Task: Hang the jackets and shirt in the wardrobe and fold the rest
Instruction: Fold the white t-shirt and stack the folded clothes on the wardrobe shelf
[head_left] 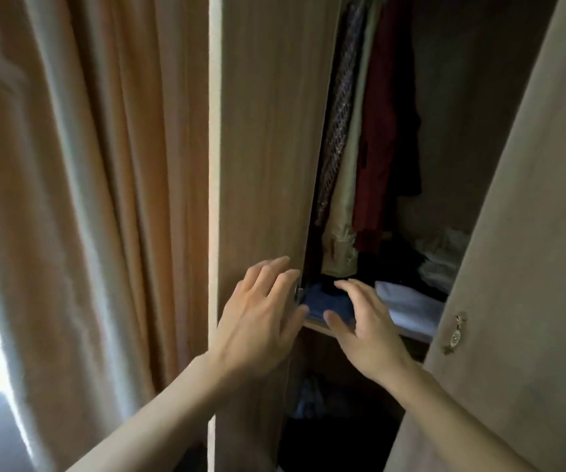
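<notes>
peach curtain (87, 199) at far left; beside it the left wardrobe door (268, 131), ajar. left hand (261, 321) lies at that door's edge, grip open, fingers spread and holding nothing. hanging garments (370, 131) fill the gap above a shelf (319, 326). right hand (366, 325), grip open and relaxed, hovers at a folded blue garment (322, 301) on the shelf, a pale folded garment (411, 304) beside it. right wardrobe door (519, 267) stands open.

Two bare forearms reach into frame, the left hand (257, 321) and right hand (365, 327) both without rings, watches or gloves; no sleeve shows anywhere along either arm up to the frame's lower edge
</notes>
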{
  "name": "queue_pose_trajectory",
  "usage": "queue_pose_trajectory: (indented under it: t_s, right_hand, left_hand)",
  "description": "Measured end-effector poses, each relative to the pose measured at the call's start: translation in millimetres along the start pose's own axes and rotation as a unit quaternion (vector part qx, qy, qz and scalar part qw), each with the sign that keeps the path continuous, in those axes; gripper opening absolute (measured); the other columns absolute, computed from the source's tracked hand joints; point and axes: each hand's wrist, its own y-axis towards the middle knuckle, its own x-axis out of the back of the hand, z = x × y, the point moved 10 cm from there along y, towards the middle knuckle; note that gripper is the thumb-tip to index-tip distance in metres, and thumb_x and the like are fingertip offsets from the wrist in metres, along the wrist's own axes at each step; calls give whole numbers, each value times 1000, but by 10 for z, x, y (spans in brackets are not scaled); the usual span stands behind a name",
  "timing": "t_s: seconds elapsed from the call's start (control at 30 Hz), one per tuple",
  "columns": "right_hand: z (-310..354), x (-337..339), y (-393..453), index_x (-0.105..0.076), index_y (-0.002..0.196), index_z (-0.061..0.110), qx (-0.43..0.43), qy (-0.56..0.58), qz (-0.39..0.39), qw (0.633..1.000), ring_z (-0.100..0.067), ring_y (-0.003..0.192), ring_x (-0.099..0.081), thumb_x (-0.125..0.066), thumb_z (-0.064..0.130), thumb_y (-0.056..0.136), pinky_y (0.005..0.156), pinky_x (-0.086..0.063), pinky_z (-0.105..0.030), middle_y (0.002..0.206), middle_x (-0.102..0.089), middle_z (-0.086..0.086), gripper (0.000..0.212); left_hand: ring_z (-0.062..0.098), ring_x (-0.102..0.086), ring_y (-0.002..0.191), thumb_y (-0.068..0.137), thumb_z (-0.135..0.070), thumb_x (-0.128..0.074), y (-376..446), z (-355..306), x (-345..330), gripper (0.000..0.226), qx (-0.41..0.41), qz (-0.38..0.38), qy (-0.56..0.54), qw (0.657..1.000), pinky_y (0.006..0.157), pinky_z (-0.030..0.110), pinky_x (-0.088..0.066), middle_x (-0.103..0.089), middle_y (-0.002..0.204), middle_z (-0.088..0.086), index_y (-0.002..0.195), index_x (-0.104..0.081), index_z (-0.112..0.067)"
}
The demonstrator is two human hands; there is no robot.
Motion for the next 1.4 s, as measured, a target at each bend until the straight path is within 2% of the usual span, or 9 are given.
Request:
queue_pose_trajectory:
  t_s: [0.23,0.37,0.47,0.57,0.73,0.9,1.1,1.23,1.4]
  right_hand:
    - [637,-51,-119,-40,145,26,5,-12,1,1000,-11,142,-29,-56,46,95,115,-32,-34,151,-37,7,57]
    - [775,-74,-159,-39,146,26,15,2,6,1000,-10,142,-29,-56,45,95,116,-31,-34,153,-35,7,57]
    - [745,-34,-228,-39,145,28,19,15,-2,1000,-9,142,-29,-57,45,95,116,-32,-32,152,-35,9,56]
    - [656,47,-304,-38,145,30,8,25,-7,1000,-6,143,-26,-56,46,95,117,-30,-32,152,-34,10,56]
    - [471,147,-508,-33,148,29,-5,10,15,1000,-5,146,-20,-54,46,96,118,-26,-29,156,-28,10,59]
    - [360,244,-649,-29,150,29,-9,-8,38,999,-7,146,-20,-54,42,97,120,-25,-34,157,-25,9,60]
    - [245,275,-675,-26,152,31,-7,24,64,998,-4,142,-29,-47,55,96,112,-27,-20,152,-33,16,65]
    - [190,345,-608,-19,155,29,0,14,71,997,-12,142,-33,-38,70,89,115,-36,-36,154,-33,9,79]
    - [66,439,-459,-32,142,27,7,-16,59,998,-18,124,-53,-60,48,91,93,-53,-42,135,-50,3,62]
  left_hand:
    - [31,-35,140,89,-32,-59,-188,268,513,40,20,-51,10,998,97,47,-51,-39,153,10,124,-59,-12]
    - [33,-33,139,84,-31,-61,-206,428,685,64,86,-81,-18,993,90,46,-51,-23,160,8,144,-41,-18]
    - [33,-29,142,86,-27,-65,-128,508,722,81,127,-95,-27,987,104,43,-41,-17,163,10,153,-24,-12]
    - [31,-28,141,87,-30,-65,-15,610,648,88,189,-63,-31,979,114,43,-32,-24,159,12,155,-14,-8]
    - [31,-37,125,82,-35,-66,45,661,519,83,271,-48,-70,959,100,43,-45,-32,141,11,149,-22,-12]
    - [32,-40,122,81,-19,-65,72,503,468,68,269,-67,-89,957,98,33,-35,-41,134,15,141,-35,-8]
    - [23,-46,116,85,-11,-56,130,-150,304,58,180,-54,-125,974,97,38,-46,-47,128,6,139,-36,-15]
    - [22,-57,106,90,-13,-51,264,-619,45,60,130,5,-145,981,88,43,-55,-46,129,2,145,-29,-22]
    - [23,-55,112,90,-20,-51,447,-1005,-331,68,79,80,-114,987,88,36,-49,-48,134,4,149,-19,-33]
